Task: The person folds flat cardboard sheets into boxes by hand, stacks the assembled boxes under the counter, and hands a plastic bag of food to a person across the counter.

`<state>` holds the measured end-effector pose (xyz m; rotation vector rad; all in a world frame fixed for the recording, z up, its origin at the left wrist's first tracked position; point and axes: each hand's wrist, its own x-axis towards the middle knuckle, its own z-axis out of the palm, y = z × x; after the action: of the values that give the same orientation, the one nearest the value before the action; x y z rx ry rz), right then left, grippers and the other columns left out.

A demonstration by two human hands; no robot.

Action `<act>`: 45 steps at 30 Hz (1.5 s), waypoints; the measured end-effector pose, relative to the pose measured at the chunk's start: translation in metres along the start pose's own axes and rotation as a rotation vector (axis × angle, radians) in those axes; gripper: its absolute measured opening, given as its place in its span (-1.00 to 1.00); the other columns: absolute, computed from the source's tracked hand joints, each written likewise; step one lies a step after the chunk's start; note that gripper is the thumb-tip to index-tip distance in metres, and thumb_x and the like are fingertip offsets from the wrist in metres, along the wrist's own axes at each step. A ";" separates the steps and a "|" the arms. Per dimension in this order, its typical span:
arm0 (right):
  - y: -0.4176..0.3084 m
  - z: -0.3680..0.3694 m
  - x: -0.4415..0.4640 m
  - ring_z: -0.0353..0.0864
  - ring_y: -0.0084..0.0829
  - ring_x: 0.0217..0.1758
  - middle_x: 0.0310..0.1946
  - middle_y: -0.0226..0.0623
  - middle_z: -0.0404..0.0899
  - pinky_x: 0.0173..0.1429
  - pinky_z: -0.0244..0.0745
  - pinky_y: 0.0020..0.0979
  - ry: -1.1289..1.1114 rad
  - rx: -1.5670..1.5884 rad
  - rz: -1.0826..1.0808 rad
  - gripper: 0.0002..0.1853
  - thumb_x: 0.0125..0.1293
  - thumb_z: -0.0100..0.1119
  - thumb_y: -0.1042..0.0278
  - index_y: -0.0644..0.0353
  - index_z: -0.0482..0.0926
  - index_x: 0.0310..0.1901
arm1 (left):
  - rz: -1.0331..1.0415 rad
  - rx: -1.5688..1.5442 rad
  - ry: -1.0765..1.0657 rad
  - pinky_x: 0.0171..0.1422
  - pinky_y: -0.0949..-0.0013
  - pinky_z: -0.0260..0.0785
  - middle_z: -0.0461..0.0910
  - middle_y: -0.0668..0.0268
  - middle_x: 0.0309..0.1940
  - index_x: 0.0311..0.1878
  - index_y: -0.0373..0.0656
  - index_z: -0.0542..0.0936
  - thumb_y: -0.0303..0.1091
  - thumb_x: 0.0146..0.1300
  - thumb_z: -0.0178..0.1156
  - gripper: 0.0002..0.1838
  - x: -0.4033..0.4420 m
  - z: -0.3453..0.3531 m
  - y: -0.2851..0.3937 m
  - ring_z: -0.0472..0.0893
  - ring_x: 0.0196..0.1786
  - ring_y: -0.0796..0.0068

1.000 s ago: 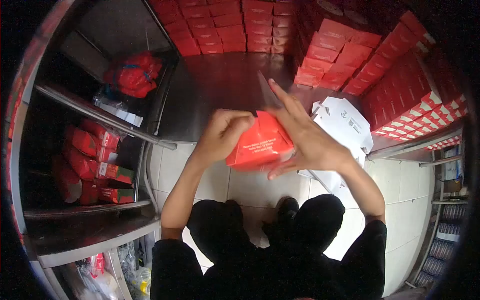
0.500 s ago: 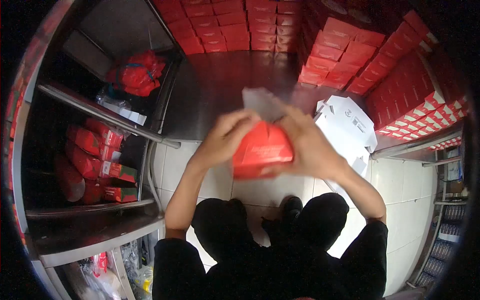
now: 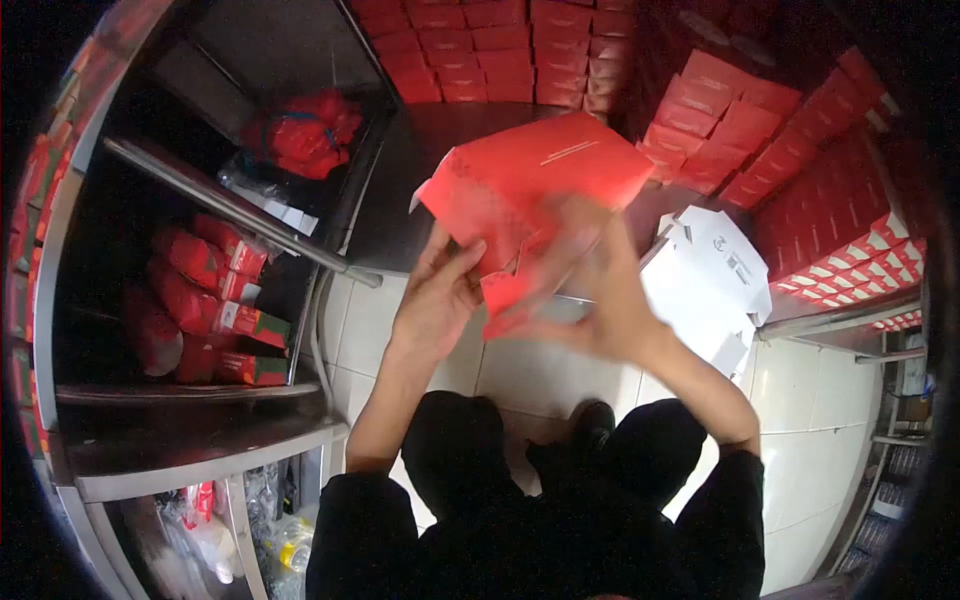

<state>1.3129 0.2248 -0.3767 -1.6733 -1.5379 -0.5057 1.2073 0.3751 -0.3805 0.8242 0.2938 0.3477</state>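
A red cardboard box [image 3: 545,150], partly folded with loose flaps at its near end, is held up in front of me over the dark counter's near edge. My left hand [image 3: 442,305] grips its near left side, thumb on the red card and the other fingers partly hidden behind it. Smeared by motion, my right hand [image 3: 610,290] has its fingers on the near flap [image 3: 510,290] with the thumb reaching across below. Close to the right hand lie white flat cardboard blanks [image 3: 705,275] with small printed marks.
Stacked red boxes [image 3: 470,60] line the back of the dark counter [image 3: 395,190], with more stacks [image 3: 700,110] at the right. Left, a metal-railed shelf [image 3: 240,225] holds red packages [image 3: 190,290] and a red bundle [image 3: 305,135]. Tiled floor [image 3: 800,430] lies below.
The red box has turned and tilted, so its long printed side and flaps now show. My left hand has moved down along its near side; the right hand has shifted to the near flap.
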 end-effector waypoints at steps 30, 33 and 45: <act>-0.022 -0.012 0.020 0.47 -0.24 0.00 -0.27 -0.34 0.59 0.30 0.05 -0.02 -0.022 0.222 0.190 -0.89 -0.02 0.20 0.51 0.18 0.58 -0.38 | 0.226 0.314 -0.220 -0.03 0.43 0.43 0.53 0.28 -0.17 -0.01 -0.31 0.42 -0.51 0.25 0.04 -0.75 -0.010 0.001 -0.023 0.52 -0.11 0.55; -0.026 -0.028 0.023 0.47 -0.24 0.00 -0.27 -0.35 0.59 0.31 0.02 0.01 -0.169 0.311 0.198 -0.91 0.01 0.21 0.51 0.17 0.58 -0.38 | 0.275 0.354 -0.199 -0.02 0.42 0.44 0.53 0.27 -0.16 -0.01 -0.32 0.42 -0.49 0.25 0.04 -0.75 -0.011 -0.004 -0.018 0.52 -0.11 0.53; -0.027 0.002 0.012 0.44 -0.26 0.07 -0.16 -0.29 0.55 0.30 0.04 0.04 0.099 -0.076 0.065 -0.84 0.00 0.22 0.40 0.20 0.58 -0.33 | 0.340 0.386 -0.286 -0.15 0.52 0.39 0.55 0.28 -0.24 -0.06 -0.37 0.45 -0.50 0.26 0.00 -0.78 -0.009 0.006 -0.020 0.52 -0.16 0.62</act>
<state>1.2893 0.2327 -0.3609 -1.7240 -1.4043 -0.6106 1.2057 0.3546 -0.3910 1.2946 -0.0536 0.4920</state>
